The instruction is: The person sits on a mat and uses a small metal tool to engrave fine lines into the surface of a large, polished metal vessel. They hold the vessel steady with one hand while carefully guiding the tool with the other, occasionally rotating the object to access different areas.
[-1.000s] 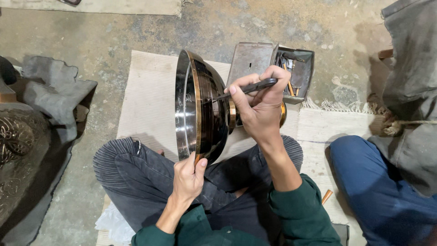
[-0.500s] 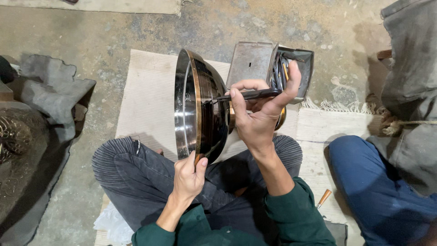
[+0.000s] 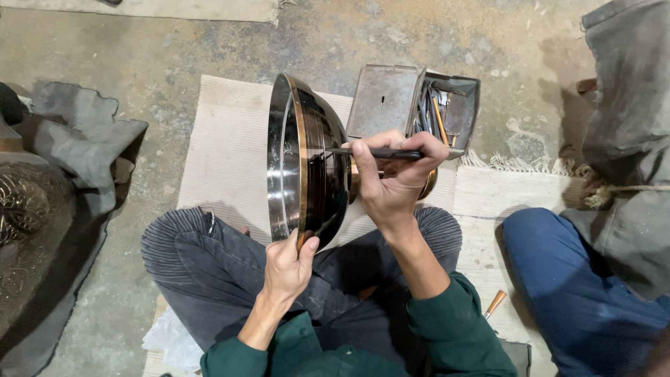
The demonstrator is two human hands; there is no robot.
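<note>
Head view: engraving step in hand. Dark round metal bowl with copper rim (image 3: 307, 160) propped on edge over lap, left hand (image 3: 287, 265) clasping lower rim, right hand (image 3: 391, 185) clenched around slim black graver (image 3: 380, 153), tip on bowl wall. Next, likely: steady pressure, bowl held firm.

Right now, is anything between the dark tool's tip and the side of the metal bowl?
Nothing visible. The right hand holds the dark tool level, its tip at the outer wall of the metal bowl. The left hand grips the bowl's lower rim, well below the tool.
</note>
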